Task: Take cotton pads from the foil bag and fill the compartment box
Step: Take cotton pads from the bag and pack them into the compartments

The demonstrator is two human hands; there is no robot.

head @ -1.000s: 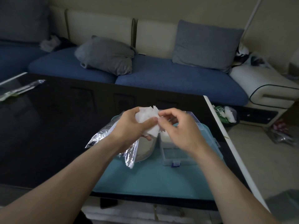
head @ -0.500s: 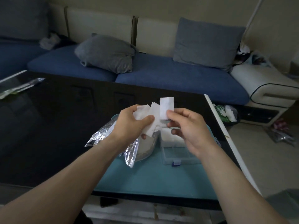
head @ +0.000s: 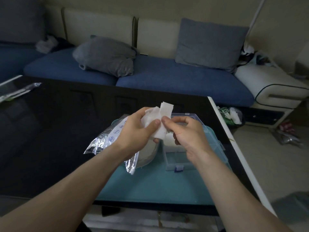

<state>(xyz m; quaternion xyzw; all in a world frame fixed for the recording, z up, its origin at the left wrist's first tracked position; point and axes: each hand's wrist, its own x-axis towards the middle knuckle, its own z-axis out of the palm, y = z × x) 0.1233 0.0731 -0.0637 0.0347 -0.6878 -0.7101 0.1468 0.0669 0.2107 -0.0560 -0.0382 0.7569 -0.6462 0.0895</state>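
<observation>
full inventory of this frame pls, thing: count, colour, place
cotton pads: a small bunch, white, held above the tray
foil bag: 1, silver, left part of tray, under the left wrist
compartment box: 1, clear with a blue latch, lid open, right part of tray
tray: 1, teal, on the table's near right
table: 1, glossy black
wrapper: 1, clear, far left of table
cushions: 2, grey, on blue sofa
hands: left hand grips the bunch; right hand pinches one pad
</observation>
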